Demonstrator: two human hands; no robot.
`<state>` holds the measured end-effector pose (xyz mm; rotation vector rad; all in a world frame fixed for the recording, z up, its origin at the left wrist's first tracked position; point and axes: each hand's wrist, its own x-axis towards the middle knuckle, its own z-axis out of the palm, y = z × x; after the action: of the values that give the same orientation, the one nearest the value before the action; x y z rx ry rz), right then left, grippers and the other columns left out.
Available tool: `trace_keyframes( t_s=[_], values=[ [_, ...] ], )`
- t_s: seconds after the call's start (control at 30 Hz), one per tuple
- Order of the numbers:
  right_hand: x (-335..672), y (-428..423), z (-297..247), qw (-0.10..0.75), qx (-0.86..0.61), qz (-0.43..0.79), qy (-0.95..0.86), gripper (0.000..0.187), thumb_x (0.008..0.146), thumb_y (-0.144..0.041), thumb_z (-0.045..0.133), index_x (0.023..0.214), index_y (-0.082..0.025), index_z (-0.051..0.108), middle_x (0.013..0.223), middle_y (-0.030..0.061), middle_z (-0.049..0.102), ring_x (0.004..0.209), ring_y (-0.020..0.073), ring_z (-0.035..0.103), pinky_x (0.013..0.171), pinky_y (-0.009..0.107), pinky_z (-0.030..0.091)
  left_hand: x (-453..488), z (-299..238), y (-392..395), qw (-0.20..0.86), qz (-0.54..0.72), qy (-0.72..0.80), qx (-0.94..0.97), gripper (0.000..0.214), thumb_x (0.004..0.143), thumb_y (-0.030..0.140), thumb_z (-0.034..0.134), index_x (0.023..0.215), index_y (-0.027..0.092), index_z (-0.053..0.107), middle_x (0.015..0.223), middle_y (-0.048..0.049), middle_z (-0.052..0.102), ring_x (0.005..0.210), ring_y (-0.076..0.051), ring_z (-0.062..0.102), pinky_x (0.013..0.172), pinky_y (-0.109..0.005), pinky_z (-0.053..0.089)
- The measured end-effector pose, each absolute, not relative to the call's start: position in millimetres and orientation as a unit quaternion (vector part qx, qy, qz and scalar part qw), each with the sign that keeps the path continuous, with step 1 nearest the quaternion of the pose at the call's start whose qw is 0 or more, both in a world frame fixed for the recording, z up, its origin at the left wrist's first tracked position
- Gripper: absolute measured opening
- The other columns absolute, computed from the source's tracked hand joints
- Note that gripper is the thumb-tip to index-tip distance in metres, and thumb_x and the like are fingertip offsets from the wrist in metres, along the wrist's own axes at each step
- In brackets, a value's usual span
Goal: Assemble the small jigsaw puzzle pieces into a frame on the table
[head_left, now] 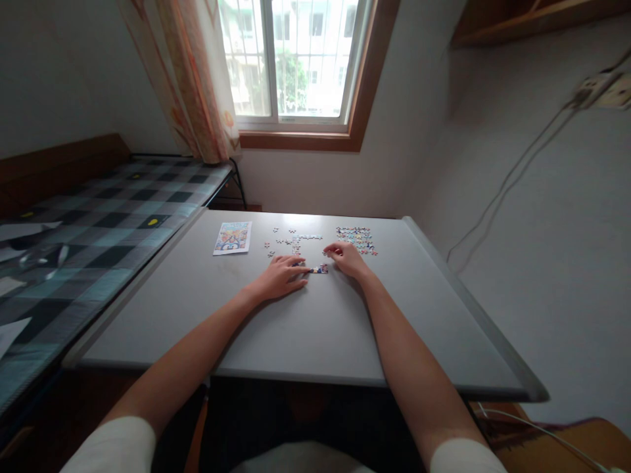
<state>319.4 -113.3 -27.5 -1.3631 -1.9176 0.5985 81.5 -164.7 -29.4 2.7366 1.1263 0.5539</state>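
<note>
My left hand (283,274) lies flat on the table with its fingers spread, touching the left end of a joined strip of jigsaw puzzle pieces (319,269). My right hand (346,257) is just above and right of that strip, its thumb and forefinger pinched on a small puzzle piece (326,253). Beyond my hands, joined pieces form a top row (310,237) and a left column (296,247) of a frame. Loose puzzle pieces (271,253) are scattered to its left. A cluster of many puzzle pieces (357,240) lies at the right. Fingers hide part of the strip.
A colourful picture sheet (233,238) lies on the left of the grey table (315,328). A bed with a checked cover (113,210) stands along the left. Ahead are a curtain (197,85) and a window (296,66); cables (513,171) hang on the right wall.
</note>
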Motion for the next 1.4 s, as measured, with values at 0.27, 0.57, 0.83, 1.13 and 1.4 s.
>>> trace_keyframes(
  t_s=[0.27, 0.57, 0.83, 1.13, 1.4],
  values=[
    [321, -119, -24, 0.315, -0.503, 0.286, -0.752, 0.017, 0.078, -0.015, 0.058, 0.084, -0.014, 0.074, 0.079, 0.0053, 0.073, 0.069, 0.0132, 0.062, 0.066, 0.022, 0.045, 79, -31, -162, 0.079, 0.180, 0.374, 0.906, 0.035, 0.090, 0.042, 0.047, 0.120, 0.031, 0.063, 0.130, -0.0041, 0.057, 0.123, -0.023, 0.049, 0.105, -0.044, 0.033],
    [319, -119, -25, 0.284, -0.486, 0.280, -0.778, 0.020, 0.077, -0.012, 0.058, 0.085, -0.015, 0.075, 0.079, 0.0048, 0.072, 0.070, 0.0131, 0.059, 0.065, 0.022, 0.043, 80, -30, -162, 0.079, 0.188, 0.372, 0.906, 0.034, 0.090, 0.039, 0.047, 0.118, 0.030, 0.064, 0.129, -0.0042, 0.058, 0.123, -0.024, 0.049, 0.103, -0.044, 0.037],
    [318, -117, -31, 0.287, -0.482, 0.243, -0.791, 0.019, 0.076, -0.010, 0.060, 0.085, -0.016, 0.076, 0.081, 0.0056, 0.069, 0.072, 0.0132, 0.058, 0.067, 0.023, 0.043, 80, -29, -163, 0.074, 0.185, 0.372, 0.906, 0.034, 0.090, 0.038, 0.048, 0.118, 0.030, 0.064, 0.128, -0.0044, 0.058, 0.121, -0.023, 0.050, 0.102, -0.043, 0.037],
    [317, -116, -35, 0.285, -0.486, 0.233, -0.793, 0.018, 0.078, -0.012, 0.060, 0.084, -0.016, 0.075, 0.079, 0.0053, 0.067, 0.069, 0.0130, 0.057, 0.068, 0.023, 0.043, 81, -25, -165, 0.078, 0.179, 0.374, 0.907, 0.034, 0.090, 0.039, 0.047, 0.119, 0.030, 0.063, 0.128, -0.0041, 0.058, 0.122, -0.023, 0.050, 0.103, -0.043, 0.037],
    [314, -117, -35, 0.283, -0.506, 0.207, -0.788, 0.018, 0.079, -0.014, 0.059, 0.083, -0.019, 0.076, 0.081, 0.0044, 0.066, 0.069, 0.0122, 0.056, 0.070, 0.022, 0.043, 81, -25, -165, 0.076, 0.180, 0.375, 0.906, 0.035, 0.091, 0.039, 0.046, 0.120, 0.030, 0.063, 0.128, -0.0038, 0.058, 0.121, -0.023, 0.051, 0.103, -0.042, 0.037]
  ],
)
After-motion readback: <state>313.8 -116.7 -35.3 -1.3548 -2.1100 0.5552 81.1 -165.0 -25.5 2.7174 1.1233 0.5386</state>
